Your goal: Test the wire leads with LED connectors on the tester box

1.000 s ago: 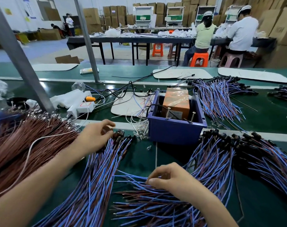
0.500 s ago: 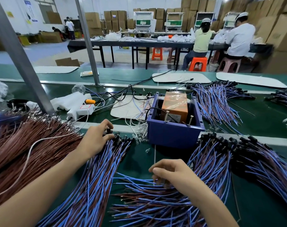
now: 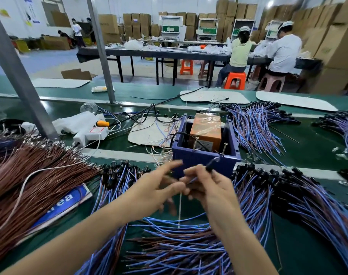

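As right hand (image 3: 212, 189) pinches lead (image 3: 211, 165), bundles (image 3: 256, 132) around

Tester box (image 3: 201, 162) on table (image 3: 318, 147), wire leads (image 3: 179, 253) left, right, before it

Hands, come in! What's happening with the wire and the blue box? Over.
Right hand pinching one wire lead, black end up. Left hand fingers spread beside it, blurred. Lead just short of blue tester box, nothing between.

blue card (image 3: 60, 203) under brown wires (image 3: 30, 175), white letters "rea" (start hidden)
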{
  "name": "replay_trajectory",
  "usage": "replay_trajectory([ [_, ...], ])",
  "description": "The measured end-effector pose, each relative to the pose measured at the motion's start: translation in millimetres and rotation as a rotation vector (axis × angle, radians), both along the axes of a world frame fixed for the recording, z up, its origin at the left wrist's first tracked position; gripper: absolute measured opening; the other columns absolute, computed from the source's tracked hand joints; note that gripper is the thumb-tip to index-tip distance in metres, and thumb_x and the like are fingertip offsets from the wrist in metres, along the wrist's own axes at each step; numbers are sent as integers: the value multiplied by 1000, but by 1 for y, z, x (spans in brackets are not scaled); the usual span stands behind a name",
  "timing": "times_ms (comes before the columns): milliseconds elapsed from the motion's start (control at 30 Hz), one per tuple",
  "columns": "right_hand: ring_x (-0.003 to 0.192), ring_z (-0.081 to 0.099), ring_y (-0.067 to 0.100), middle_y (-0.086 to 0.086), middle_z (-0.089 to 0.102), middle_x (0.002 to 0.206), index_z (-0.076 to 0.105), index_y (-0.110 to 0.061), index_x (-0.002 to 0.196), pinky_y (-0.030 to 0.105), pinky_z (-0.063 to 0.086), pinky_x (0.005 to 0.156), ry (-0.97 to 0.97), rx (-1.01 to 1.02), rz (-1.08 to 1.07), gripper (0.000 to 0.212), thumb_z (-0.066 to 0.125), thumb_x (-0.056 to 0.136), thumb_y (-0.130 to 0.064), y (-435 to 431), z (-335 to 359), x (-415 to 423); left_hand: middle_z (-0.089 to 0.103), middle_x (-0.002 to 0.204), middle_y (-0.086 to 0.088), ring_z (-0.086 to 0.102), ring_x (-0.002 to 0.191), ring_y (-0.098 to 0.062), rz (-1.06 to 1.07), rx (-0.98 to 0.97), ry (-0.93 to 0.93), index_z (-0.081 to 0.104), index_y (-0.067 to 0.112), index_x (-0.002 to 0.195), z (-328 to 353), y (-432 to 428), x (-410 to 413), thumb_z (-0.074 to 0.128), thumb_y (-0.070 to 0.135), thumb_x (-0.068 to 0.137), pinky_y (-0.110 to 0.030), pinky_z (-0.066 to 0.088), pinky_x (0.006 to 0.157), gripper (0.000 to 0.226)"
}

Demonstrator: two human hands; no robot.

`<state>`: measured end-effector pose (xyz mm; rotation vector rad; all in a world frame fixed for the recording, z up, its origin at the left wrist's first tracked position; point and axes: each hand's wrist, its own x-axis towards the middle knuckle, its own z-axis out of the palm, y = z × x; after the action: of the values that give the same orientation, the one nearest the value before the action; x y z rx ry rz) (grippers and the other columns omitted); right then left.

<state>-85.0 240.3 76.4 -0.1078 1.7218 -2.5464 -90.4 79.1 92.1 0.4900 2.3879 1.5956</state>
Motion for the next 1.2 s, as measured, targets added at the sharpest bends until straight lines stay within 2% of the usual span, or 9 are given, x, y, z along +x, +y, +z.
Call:
replay_trajectory([
  [133, 40, 45, 5, 0, 53, 52, 63, -6, 79, 15, 37, 37, -93, 46, -336, 32, 48, 96, -27, 61, 5, -21, 72, 71, -2, 43, 45, -6, -85, -127, -80, 70, 15, 97, -2, -21, 2, 52, 16, 97, -15, 35, 45, 18],
  [300, 35, 27, 5, -4, 35, 45, 68, -10, 84, 17, 22, 36, -165, 569, -465, 31, 45, 102, -18, 123, -1, -44, 72, 71, 4, 49, 60, -20, -158, -277, -25, 72, 22, 90, 4, -33, 1, 55, 22, 96, -34, 37, 56, 18],
  [500, 48, 35, 21, 8, 42, 50, 44, -10, 58, 34, 26, 56, -181, 912, -566, 42, 52, 98, -21, 143, -21, -54, 73, 76, 8, 42, 46, -2, -267, -371, -69, 70, 22, 99, 1, -37, 3, 55, 21, 96, -12, 33, 48, 15],
  [667, 61, 51, 29, 18, 60, 66, 57, 3, 68, 37, 35, 61, -225, 1067, -550, 43, 57, 95, -30, 148, -27, -52, 70, 68, 8, 46, 50, -1, -177, -363, -94, 69, 24, 86, -3, -52, 7, 58, 23, 94, -15, 35, 49, 13],
  [833, 77, 51, 31, 17, 58, 91, 55, -1, 87, 35, 36, 62, -241, 1379, -617, 54, 64, 84, -54, 134, -15, -48, 70, 65, 5, 51, 50, -1, -67, -299, 16, 70, 21, 81, -3, -49, 7, 63, 21, 91, -13, 39, 50, 12],
  [967, 80, 46, 23, 13, 53, 108, 50, -7, 114, 30, 37, 71, 44, 1244, -809, 51, 69, 83, -42, 108, 7, -34, 70, 66, 8, 57, 55, -4, -80, -306, 74, 70, 25, 80, 3, -42, 7, 64, 23, 90, -19, 47, 55, 12],
  [1067, 75, 63, 6, -4, 66, 94, 63, -20, 105, 11, 47, 67, 237, 907, -305, 20, 68, 87, -27, 59, 17, -14, 69, 64, 8, 60, 56, -6, -48, -313, 160, 70, 24, 79, 10, -26, 1, 65, 22, 89, -21, 51, 57, 11],
  [1133, 78, 69, 5, -7, 71, 95, 68, -25, 101, 16, 54, 74, 228, 728, -3, 15, 67, 88, -17, 28, 9, -6, 67, 60, 8, 56, 50, -3, 0, -266, 207, 68, 22, 76, 14, -12, -5, 66, 17, 88, -16, 46, 53, 13],
  [1200, 77, 70, 10, -4, 72, 89, 70, -21, 97, 21, 56, 71, 247, 654, 14, 15, 65, 90, -10, 9, -1, -5, 63, 54, 11, 52, 46, 1, 60, -195, 248, 66, 20, 74, 15, 0, -11, 66, 10, 86, -12, 41, 50, 15],
])
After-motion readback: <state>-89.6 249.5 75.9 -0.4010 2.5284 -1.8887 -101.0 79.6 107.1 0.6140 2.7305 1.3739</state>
